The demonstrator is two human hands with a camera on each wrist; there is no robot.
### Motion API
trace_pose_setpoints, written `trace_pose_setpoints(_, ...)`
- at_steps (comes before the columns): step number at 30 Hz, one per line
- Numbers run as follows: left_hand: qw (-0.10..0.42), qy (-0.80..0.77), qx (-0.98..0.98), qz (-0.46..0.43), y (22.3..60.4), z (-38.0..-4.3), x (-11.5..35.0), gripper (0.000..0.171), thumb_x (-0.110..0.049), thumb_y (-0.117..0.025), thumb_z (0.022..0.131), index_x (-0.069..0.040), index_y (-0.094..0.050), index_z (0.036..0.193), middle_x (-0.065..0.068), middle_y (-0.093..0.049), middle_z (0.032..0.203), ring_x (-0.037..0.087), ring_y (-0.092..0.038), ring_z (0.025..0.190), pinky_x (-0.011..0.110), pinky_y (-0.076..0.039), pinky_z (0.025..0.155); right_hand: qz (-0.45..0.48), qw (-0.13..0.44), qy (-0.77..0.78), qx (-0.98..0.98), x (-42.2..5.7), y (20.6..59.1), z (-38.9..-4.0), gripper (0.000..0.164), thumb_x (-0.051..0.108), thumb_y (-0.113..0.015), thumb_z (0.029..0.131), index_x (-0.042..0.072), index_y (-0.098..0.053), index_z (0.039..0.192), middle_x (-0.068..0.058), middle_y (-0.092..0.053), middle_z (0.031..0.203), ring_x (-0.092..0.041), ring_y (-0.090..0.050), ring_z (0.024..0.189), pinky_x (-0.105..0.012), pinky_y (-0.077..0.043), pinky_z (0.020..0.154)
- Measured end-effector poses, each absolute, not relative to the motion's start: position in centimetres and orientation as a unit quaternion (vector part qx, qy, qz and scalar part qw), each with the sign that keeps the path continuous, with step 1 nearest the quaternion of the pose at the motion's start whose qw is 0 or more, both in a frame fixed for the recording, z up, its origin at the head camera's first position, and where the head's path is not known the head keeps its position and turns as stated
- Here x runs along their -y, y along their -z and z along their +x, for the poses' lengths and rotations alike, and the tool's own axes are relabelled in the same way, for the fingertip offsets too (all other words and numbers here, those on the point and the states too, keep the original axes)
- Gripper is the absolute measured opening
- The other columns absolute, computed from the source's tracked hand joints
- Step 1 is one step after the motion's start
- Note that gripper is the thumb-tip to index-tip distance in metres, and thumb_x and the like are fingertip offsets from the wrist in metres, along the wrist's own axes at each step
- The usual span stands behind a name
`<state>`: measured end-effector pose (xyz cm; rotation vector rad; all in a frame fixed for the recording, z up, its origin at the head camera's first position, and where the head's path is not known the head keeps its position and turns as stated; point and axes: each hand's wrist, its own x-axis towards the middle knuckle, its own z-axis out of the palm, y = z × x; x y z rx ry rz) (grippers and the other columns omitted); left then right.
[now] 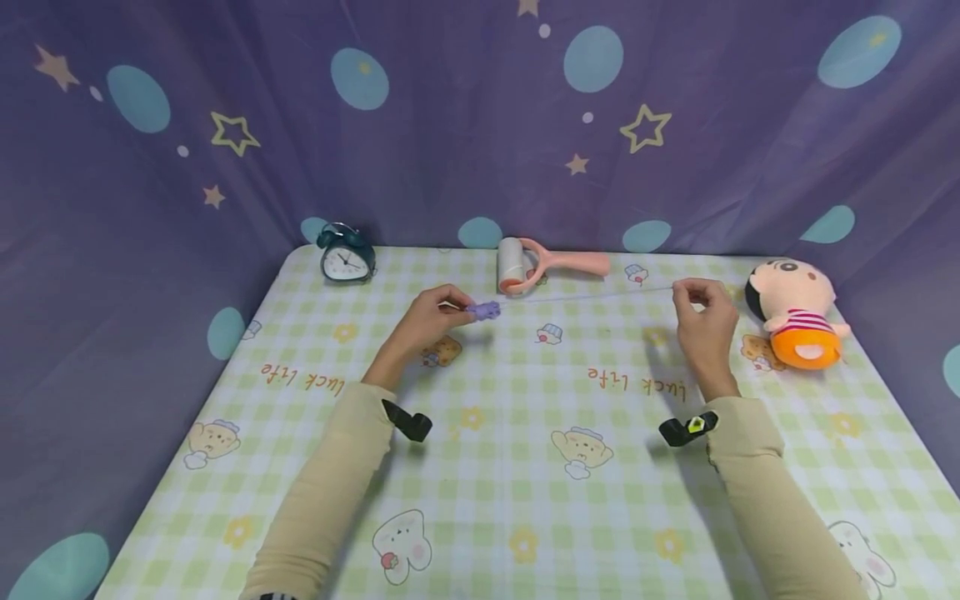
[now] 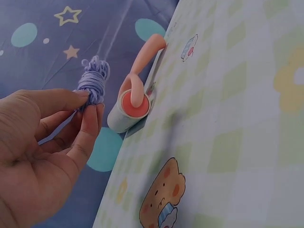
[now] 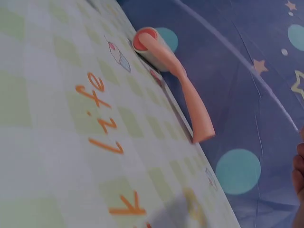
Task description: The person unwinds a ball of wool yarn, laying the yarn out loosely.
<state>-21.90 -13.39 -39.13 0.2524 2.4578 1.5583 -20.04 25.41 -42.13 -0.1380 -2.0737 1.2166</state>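
Observation:
A small wound bundle of purple yarn (image 2: 93, 83) sits between the thumb and fingertips of my left hand (image 1: 441, 310), held above the table left of centre. From the bundle a single strand (image 1: 592, 296) runs nearly straight across to the right. My right hand (image 1: 705, 321) pinches the far end of that strand between thumb and fingers. In the right wrist view the strand (image 3: 240, 57) slants down to the fingers at the right edge, where most of the hand is out of frame.
Behind the strand lies a lint roller (image 1: 555, 262) with a pink handle. A dark green alarm clock (image 1: 347, 254) stands at the back left. A plush doll (image 1: 802, 312) lies right of my right hand. A checked cloth (image 1: 495, 467) covers the table; a patterned purple curtain (image 1: 465, 150) hangs behind.

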Motion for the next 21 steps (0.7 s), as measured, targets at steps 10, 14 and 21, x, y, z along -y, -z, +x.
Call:
trace_pose_setpoints(10,0.115,-0.532,-0.836,0.074,38.9,-22.0,14.1,0.018,-0.019,-0.068,0.090,-0.011,-0.062,0.104,0.007,-0.061,0.114,0.023,-0.062,0.104,0.049,-0.051,0.093,-0.116,0.360,-0.449,0.810,-28.0,41.5,-19.8,0.030,0.025,-0.060,0.093,-0.003,-0.068,0.100,0.019,-0.051,0.086,0.011,-0.046,0.080,-0.010,-0.041,0.079)
trace_pose_setpoints(14,0.117,-0.531,-0.836,0.076,39.0,-22.1,14.4,0.018,-0.019,-0.068,0.090,-0.010,-0.062,0.105,0.007,-0.061,0.115,0.024,-0.062,0.105,0.049,-0.050,0.093,-0.131,0.368,-0.446,0.805,-28.9,41.2,-19.7,0.030,0.025,-0.060,0.092,-0.003,-0.069,0.098,0.026,-0.046,0.082,0.012,-0.046,0.077,-0.008,-0.040,0.076)
trace_pose_setpoints(21,0.111,-0.521,-0.843,0.071,38.8,-22.1,14.9,0.019,-0.021,-0.069,0.089,-0.011,-0.063,0.104,0.006,-0.061,0.114,0.023,-0.062,0.102,0.050,-0.051,0.090,-0.162,0.383,-0.441,0.795,-30.2,40.4,-19.5,0.029,0.023,-0.059,0.093,-0.004,-0.069,0.099,0.026,-0.043,0.079,0.011,-0.045,0.075,-0.007,-0.040,0.073)
